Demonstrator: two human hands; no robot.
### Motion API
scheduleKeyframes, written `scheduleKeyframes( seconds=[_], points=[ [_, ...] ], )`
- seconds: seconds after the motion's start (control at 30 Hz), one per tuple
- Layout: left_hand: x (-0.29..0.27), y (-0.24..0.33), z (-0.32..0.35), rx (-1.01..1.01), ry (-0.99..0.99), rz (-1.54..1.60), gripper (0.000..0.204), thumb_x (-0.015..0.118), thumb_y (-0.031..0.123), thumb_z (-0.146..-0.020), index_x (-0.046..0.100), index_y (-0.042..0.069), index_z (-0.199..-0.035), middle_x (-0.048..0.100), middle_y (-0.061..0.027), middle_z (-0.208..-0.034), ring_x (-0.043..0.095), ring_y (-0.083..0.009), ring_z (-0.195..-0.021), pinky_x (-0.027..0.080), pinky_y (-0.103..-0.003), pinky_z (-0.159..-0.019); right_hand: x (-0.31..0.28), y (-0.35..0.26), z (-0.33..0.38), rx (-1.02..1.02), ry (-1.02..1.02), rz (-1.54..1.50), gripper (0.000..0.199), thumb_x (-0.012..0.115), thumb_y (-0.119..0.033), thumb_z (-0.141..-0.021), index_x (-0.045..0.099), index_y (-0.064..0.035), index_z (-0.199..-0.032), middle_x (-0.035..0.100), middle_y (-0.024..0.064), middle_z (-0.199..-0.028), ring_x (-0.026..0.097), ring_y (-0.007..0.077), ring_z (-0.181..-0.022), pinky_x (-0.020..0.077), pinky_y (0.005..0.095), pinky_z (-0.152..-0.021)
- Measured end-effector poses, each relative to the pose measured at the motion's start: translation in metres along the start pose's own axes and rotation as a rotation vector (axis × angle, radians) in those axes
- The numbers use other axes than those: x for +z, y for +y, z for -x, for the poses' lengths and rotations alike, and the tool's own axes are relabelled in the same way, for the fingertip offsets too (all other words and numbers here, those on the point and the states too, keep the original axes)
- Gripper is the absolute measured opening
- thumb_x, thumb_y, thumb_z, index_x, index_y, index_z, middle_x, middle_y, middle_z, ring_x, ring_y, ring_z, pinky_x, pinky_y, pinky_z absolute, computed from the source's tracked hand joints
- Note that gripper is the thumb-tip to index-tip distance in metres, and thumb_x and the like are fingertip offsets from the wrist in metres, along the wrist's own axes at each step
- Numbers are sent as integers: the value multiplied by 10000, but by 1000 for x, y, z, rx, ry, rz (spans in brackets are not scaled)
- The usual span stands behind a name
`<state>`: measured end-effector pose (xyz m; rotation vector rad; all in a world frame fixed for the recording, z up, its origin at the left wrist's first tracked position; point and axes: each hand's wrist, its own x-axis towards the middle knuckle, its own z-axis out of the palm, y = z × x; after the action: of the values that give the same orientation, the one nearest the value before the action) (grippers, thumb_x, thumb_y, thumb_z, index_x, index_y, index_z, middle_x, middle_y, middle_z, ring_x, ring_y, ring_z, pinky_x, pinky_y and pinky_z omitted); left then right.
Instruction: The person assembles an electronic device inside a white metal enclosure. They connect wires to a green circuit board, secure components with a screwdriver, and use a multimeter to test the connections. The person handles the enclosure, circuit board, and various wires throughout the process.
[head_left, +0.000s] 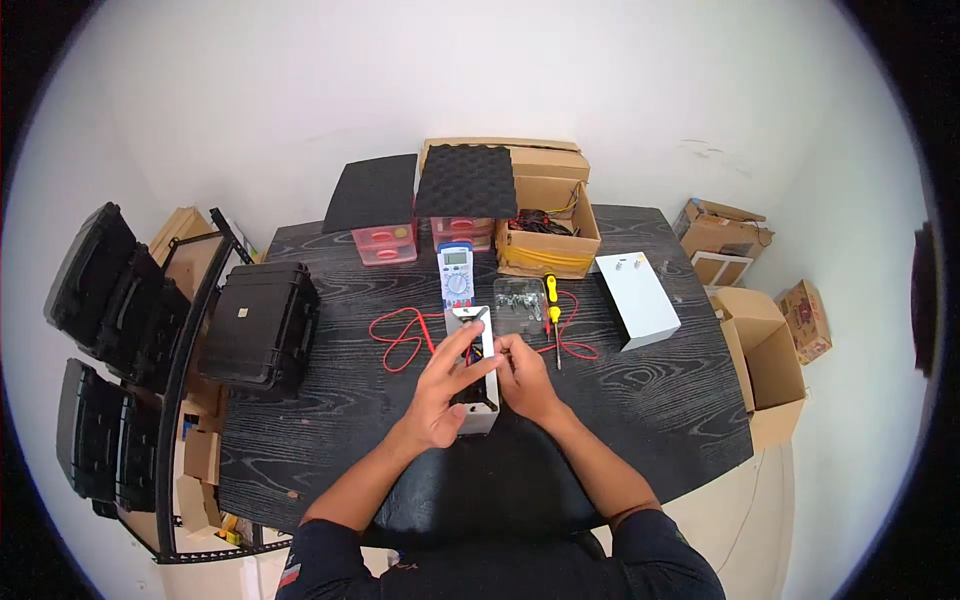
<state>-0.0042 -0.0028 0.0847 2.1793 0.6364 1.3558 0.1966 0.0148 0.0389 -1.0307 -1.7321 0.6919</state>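
A narrow white metal case [478,422] stands in front of me with its top side uncovered. Dark parts and a few coloured wires show inside, partly hidden by my hands. Over its left side reaches my left hand [440,392], its fingers stretched out and apart across the opening. My right hand [526,382] is at the case's right edge, fingertips pinched together; whatever is between them is too small to make out. Just behind the case lies a blue-and-white digital multimeter [457,284], with a red test lead [404,342] looping to its left.
Right of the multimeter are a clear tray of small hardware [520,303] and yellow-black screwdrivers [555,315]. A white metal box-shaped cover [640,300] lies farther right. Behind stand foam-topped drawer units [385,245] and a cardboard box of cables [548,262]. A black hard case [258,325] sits left.
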Motion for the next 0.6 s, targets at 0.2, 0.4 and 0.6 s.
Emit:
scheduleKeyframes(
  seconds=[0.2,0.4,0.6],
  points=[
    [-3,-2,-3,50,-50,11,748,327,606,-1058,650,6,-1366,462,-289,-1592,394,-526,-1490,278,-605,-1225,-3,7,-6,-34,-31,-62,83,605,-46,-1016,584,-1,-1084,664,162,-932,678,308,-802,535,373,-740],
    [-1,-3,-4,67,-40,7,745,298,605,-1070,638,11,-1365,476,-296,-1579,410,-524,-1480,274,-603,-1226,-42,37,-79,0,-1,266,116,662,-95,-972,712,5,-1000,727,168,-880,709,274,-784,559,374,-747],
    [0,-4,-4,61,-32,22,776,274,638,-1062,642,27,-1369,490,-310,-1565,426,-521,-1468,271,-598,-1222,-27,121,-131,-6,-287,666,93,732,-116,-821,810,-73,-848,758,187,-842,744,375,-818,592,464,-811]
  ],
)
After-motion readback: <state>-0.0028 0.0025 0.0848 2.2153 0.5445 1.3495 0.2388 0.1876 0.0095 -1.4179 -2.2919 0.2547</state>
